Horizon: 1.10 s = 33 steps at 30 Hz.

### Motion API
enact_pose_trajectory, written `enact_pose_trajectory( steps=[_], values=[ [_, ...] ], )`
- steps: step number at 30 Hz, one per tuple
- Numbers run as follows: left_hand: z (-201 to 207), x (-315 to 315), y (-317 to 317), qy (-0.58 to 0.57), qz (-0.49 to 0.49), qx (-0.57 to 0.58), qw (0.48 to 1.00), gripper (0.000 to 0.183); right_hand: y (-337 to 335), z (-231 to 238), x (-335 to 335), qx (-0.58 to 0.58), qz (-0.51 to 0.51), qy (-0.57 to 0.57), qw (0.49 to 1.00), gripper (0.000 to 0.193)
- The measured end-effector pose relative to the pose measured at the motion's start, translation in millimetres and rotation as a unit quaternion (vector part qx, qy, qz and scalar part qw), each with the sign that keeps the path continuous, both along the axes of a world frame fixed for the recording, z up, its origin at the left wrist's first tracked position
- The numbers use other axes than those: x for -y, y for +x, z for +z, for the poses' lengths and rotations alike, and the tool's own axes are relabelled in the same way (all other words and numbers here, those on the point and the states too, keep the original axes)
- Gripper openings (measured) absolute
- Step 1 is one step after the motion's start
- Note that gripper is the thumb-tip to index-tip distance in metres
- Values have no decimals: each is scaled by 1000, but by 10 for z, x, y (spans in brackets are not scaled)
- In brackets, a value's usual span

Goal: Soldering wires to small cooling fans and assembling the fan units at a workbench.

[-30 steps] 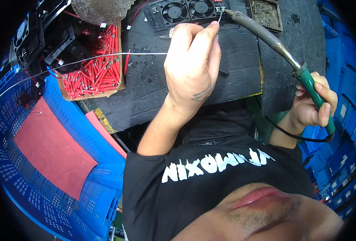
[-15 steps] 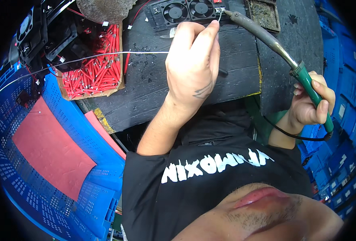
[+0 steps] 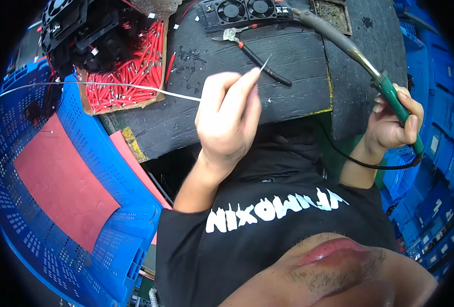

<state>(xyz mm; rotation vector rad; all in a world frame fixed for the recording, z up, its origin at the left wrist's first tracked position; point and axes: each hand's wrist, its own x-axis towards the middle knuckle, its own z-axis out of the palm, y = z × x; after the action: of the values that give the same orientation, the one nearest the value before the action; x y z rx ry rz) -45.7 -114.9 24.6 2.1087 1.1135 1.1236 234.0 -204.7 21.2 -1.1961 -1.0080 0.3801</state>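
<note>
My left hand (image 3: 226,120) is closed in a pinch on a thin silvery solder wire (image 3: 181,95). The wire's short end pokes out past the fingertips, apart from the black twin-fan unit (image 3: 233,11) at the far side of the table. My right hand (image 3: 391,125) grips the green handle of a soldering iron (image 3: 357,57). Its tip reaches the small metal contacts (image 3: 283,10) at the fan unit's right end; whether it touches them, I cannot tell. Between my left hand and the fan unit lie cutting pliers (image 3: 260,65) with black-and-red handles.
A cardboard box (image 3: 164,61) of red sleeved pieces stands left on the dark table (image 3: 298,66), beside piled black fans (image 3: 83,30). A blue crate (image 3: 129,225) with a pink sheet (image 3: 65,179) is at the left. A grimy tray (image 3: 349,23) sits behind the iron; blue bins (image 3: 431,153) line the right.
My left hand has drawn back toward me and slightly left, taking the solder wire away from the contacts and uncovering the pliers. The iron's tip stays near the contacts.
</note>
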Motion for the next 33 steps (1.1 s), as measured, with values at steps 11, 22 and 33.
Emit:
enact_pose_trajectory(
  steps=[11,22,33],
  values=[
    [119,134,-1008,-97,7,-183,978,18,353,-419,-120,-335,32,23,941,45],
    [29,-833,-823,71,184,-291,936,23,446,-711,-211,-388,65,43,919,47],
    [93,-570,-840,-121,174,-22,977,22,430,-686,-173,-370,99,45,923,48]
  ],
)
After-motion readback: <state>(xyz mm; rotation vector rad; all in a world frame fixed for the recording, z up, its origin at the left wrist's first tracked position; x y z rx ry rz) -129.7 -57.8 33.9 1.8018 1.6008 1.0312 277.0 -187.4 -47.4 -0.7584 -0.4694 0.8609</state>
